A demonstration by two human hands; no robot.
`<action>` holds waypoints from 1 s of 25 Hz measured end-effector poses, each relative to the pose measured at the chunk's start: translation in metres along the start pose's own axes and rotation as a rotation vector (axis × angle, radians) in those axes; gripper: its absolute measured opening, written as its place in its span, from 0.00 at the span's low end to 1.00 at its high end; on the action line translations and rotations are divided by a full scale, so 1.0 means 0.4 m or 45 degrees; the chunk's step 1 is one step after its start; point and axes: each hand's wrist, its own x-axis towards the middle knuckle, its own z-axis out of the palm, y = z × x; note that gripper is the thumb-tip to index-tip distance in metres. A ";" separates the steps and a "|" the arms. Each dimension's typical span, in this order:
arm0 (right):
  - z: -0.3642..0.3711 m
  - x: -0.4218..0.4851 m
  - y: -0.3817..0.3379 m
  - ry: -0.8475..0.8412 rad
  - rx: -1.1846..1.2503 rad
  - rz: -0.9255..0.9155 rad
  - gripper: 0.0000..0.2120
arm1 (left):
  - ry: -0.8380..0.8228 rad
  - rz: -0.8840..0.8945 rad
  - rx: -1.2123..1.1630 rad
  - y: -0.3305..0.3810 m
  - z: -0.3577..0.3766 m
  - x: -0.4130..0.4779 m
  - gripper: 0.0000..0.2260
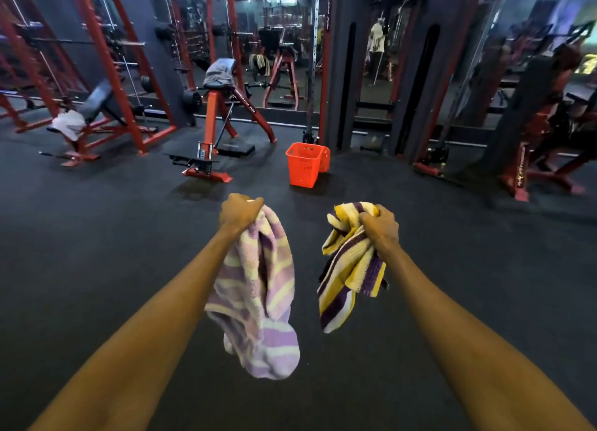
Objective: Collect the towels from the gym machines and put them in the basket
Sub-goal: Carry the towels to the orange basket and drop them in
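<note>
My left hand (238, 211) grips a pale purple and yellow striped towel (258, 295) that hangs down from my fist. My right hand (381, 227) holds a bunched yellow, white and dark purple striped towel (347, 269). Both arms reach forward over the dark floor. An orange plastic basket (305, 167) stands on the floor ahead, beyond my hands, slightly right of centre. A grey towel (219, 70) lies draped on the pad of a red machine at the back. A white towel (69, 124) hangs on the bench seat at the far left.
Red-framed machines (210, 133) stand along the left and back. A dark cable tower (342, 75) rises behind the basket, with mirrors behind it. More red equipment (542, 146) stands at the right. Dark rubber floor (129, 237) spreads between me and the basket.
</note>
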 end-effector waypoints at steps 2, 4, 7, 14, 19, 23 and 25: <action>0.056 0.116 -0.019 0.019 -0.006 0.006 0.09 | 0.009 -0.004 -0.029 0.016 0.030 0.131 0.16; 0.117 0.223 -0.030 0.011 -0.011 0.011 0.09 | 0.010 0.012 -0.035 0.028 0.062 0.256 0.16; 0.221 0.399 -0.042 0.027 -0.022 0.026 0.09 | 0.001 0.024 -0.019 0.037 0.120 0.469 0.17; 0.459 0.831 -0.116 0.020 -0.028 0.108 0.08 | -0.119 0.062 0.000 0.047 0.262 0.991 0.17; 0.593 1.150 -0.189 0.055 -0.022 0.146 0.08 | -0.127 0.091 -0.043 0.113 0.352 1.354 0.17; 0.694 1.417 -0.197 0.050 -0.021 0.173 0.08 | -0.121 0.103 -0.031 0.159 0.447 1.621 0.16; 0.753 1.575 -0.193 0.033 -0.029 0.162 0.08 | -0.109 0.097 -0.024 0.174 0.510 1.772 0.16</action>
